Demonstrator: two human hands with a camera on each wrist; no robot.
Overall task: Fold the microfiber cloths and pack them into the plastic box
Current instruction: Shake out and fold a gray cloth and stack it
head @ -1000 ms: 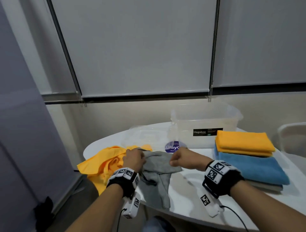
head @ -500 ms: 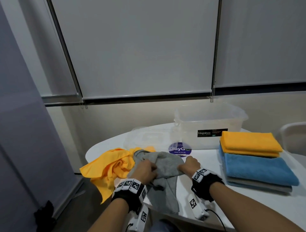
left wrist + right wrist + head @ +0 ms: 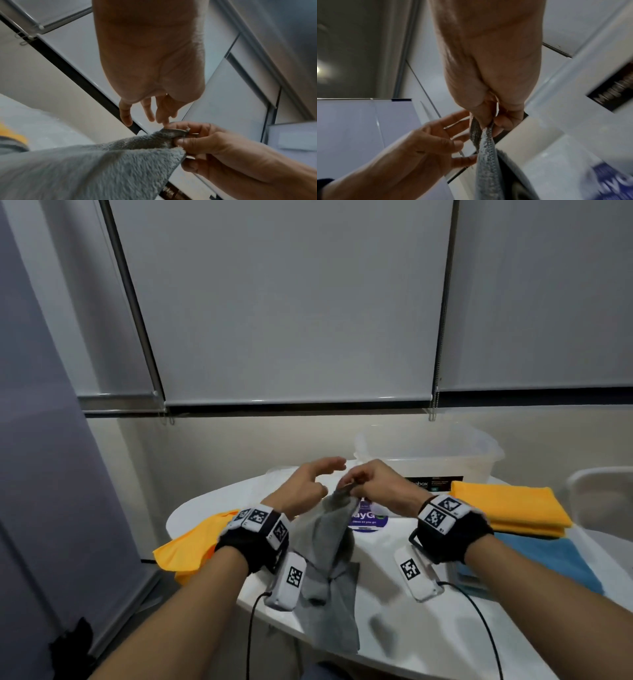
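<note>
A grey microfiber cloth [image 3: 325, 570] hangs from my right hand [image 3: 356, 484], which pinches its top corner [image 3: 173, 134] above the white table [image 3: 394, 628]. The cloth's lower part drapes over the near table edge. My left hand [image 3: 318, 477] is open, fingers straight, just left of that corner and not holding it; in the right wrist view the left hand [image 3: 453, 138] reaches toward the cloth [image 3: 486, 162]. A clear plastic box [image 3: 428, 453] stands behind the hands. Its inside shows no cloth.
A crumpled orange cloth [image 3: 191, 546] lies at the table's left end. Folded orange [image 3: 507, 508] and blue [image 3: 548, 556] cloths are stacked at the right. A round purple label [image 3: 370, 518] lies before the box. A white chair back [image 3: 603, 494] stands far right.
Both hands rose from the table. The right hand lifted the grey cloth by a corner, and the left hand let go of it and opened.
</note>
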